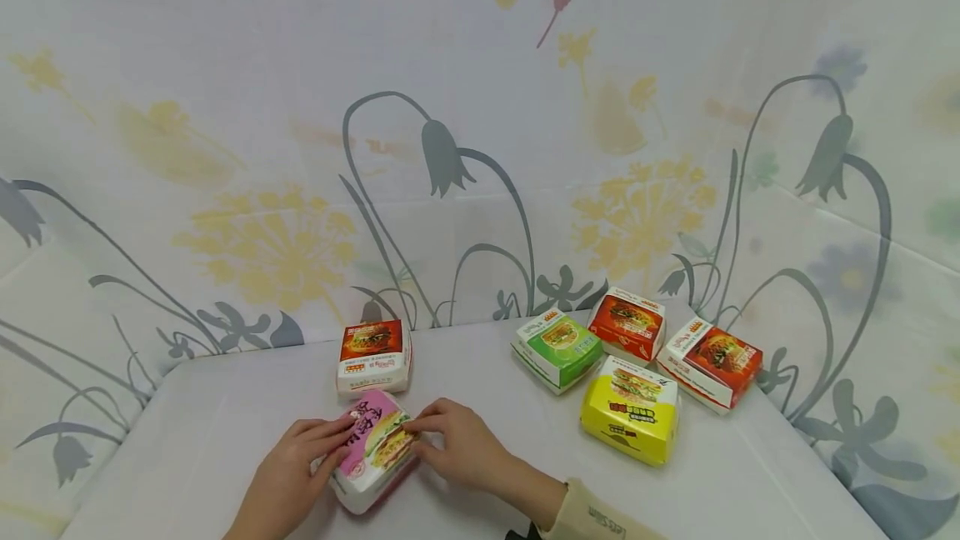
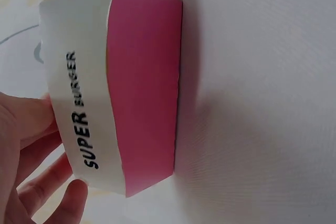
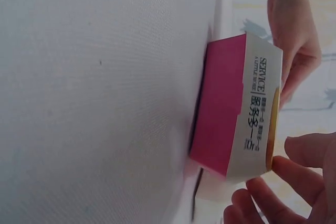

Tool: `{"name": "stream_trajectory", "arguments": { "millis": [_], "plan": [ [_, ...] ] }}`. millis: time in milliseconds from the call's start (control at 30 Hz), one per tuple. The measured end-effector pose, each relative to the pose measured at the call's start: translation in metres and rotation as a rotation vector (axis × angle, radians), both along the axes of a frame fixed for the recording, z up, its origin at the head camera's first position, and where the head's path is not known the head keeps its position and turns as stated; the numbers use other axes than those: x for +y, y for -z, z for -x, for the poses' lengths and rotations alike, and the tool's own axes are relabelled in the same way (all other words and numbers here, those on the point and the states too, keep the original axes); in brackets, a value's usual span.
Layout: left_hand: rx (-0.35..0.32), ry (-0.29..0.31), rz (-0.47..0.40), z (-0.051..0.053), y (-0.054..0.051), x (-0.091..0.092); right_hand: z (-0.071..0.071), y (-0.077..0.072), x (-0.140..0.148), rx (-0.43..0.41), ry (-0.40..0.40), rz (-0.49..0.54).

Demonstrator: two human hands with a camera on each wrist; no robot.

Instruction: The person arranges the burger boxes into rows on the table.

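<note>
A pink and white burger box (image 1: 384, 446) lies closed and slanted on the table between my hands, a burger picture on its lid. Fairly straight fingers of my left hand (image 1: 291, 467) rest on the lid's left side. From the right, my right hand (image 1: 461, 445) touches the lid's edge with its fingertips. In the left wrist view, the box's white lid side reads SUPER BURGER above a pink base (image 2: 144, 93). The right wrist view shows a fingertip at a lid corner of the box (image 3: 223, 103), the thumb apart from it.
Just behind the pink box stands a red and white burger box (image 1: 373, 357). To the right are a green box (image 1: 558, 348), a yellow box (image 1: 632, 411) and two more red boxes (image 1: 628, 323) (image 1: 712, 363). A flower-printed cloth (image 1: 480, 215) hangs behind the white table (image 1: 202, 415).
</note>
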State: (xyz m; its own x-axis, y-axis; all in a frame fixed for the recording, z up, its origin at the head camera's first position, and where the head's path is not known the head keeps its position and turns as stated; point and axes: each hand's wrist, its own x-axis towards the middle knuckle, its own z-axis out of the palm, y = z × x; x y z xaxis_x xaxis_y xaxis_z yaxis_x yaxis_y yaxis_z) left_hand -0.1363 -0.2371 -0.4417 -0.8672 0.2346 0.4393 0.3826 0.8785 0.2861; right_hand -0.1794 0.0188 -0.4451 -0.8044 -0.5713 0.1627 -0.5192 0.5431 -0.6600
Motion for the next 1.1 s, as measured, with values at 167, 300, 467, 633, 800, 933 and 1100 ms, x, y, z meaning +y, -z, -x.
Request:
{"name": "stream_trajectory", "arguments": {
  "millis": [167,300,467,633,800,933,1100],
  "plan": [
    [-0.118,-0.017,-0.013,0.000,-0.002,0.001,-0.001,0.001,0.003,-0.014,-0.016,0.020],
    [-0.166,-0.011,-0.041,-0.001,-0.003,0.000,0.000,0.003,0.004,-0.010,-0.019,0.062],
    [-0.159,0.026,-0.089,0.000,-0.002,0.000,0.003,0.006,0.001,-0.058,0.000,0.136],
    [-0.157,0.069,-0.157,0.003,0.001,-0.002,0.004,0.008,-0.002,-0.125,0.012,0.183],
    [-0.289,0.077,-0.229,0.006,0.001,-0.003,0.002,0.009,-0.006,-0.197,0.019,0.176],
    [-0.283,0.106,-0.245,0.006,0.001,-0.004,0.000,0.010,-0.009,-0.205,0.010,0.162],
    [-0.216,0.128,-0.245,0.007,0.003,-0.004,-0.002,0.012,-0.011,-0.159,-0.008,0.155]
  ]
}}
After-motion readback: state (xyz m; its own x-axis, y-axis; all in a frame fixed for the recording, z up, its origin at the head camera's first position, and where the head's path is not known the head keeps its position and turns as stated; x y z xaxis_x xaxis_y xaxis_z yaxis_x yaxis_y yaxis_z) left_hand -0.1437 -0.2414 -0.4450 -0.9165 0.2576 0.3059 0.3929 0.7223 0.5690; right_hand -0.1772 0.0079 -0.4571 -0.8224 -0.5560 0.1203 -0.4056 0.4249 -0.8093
